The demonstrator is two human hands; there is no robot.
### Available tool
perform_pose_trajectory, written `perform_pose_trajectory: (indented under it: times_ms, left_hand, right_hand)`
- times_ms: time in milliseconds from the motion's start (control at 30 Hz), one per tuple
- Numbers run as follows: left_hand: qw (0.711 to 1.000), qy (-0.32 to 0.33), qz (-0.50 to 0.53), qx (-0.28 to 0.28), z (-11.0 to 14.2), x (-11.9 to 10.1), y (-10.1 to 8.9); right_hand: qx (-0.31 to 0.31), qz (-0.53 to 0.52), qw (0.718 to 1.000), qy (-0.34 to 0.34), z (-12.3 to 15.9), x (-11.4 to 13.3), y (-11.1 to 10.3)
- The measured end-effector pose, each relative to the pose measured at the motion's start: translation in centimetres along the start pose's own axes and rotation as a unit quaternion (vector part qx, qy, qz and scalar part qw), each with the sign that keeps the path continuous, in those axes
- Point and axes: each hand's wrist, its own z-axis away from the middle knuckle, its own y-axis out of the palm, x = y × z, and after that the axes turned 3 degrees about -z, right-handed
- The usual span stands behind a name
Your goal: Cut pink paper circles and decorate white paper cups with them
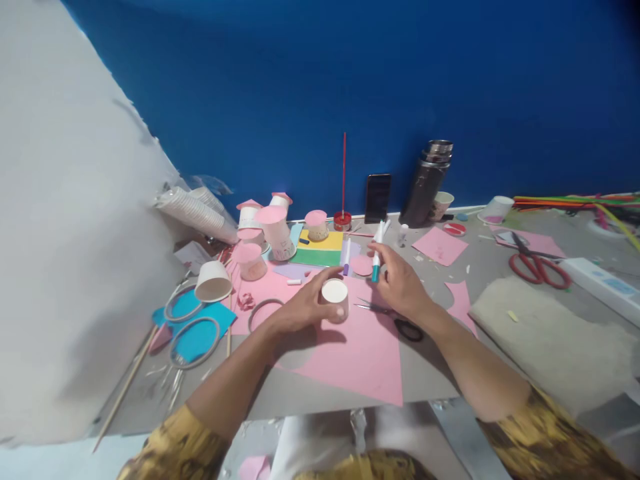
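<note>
My left hand (305, 303) is closed around a small white paper cup (335, 292), its round end facing up, above a pink paper sheet (363, 360). Between the fingers of my right hand (403, 283) is a white marker with a teal end (376, 265), teal end pointing down. Under that hand lies a small pair of scissors (410, 331) with dark handles. A pink paper disc (361, 266) and a purple-and-white marker (347, 257) lie between the hands. Several cups with pink paper tops, one a stacked pair (277, 237), stand beyond my left hand.
At the back stand a dark flask (425, 187), a phone (378, 198) and a red stick in a base (343, 220). Red-handled scissors (540, 270) lie right. Grey rings (195, 343), blue paper (223, 320) and stacked paper cups (195, 213) are left.
</note>
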Motion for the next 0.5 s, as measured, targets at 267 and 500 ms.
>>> perform_pose_trajectory:
  times_ms: [267,500]
  left_hand:
    - [0.981,-0.024,-0.183,0.06,0.1,-0.8,-1.3]
    - [0.992,-0.052,-0.116,0.009,-0.4,0.2,-1.1]
  right_hand:
    - [0.221,0.26,0.939,0.046,1.5,-0.1,-2.8]
    - [0.276,0.286,0.915,0.071,2.3,-1.4,-3.1]
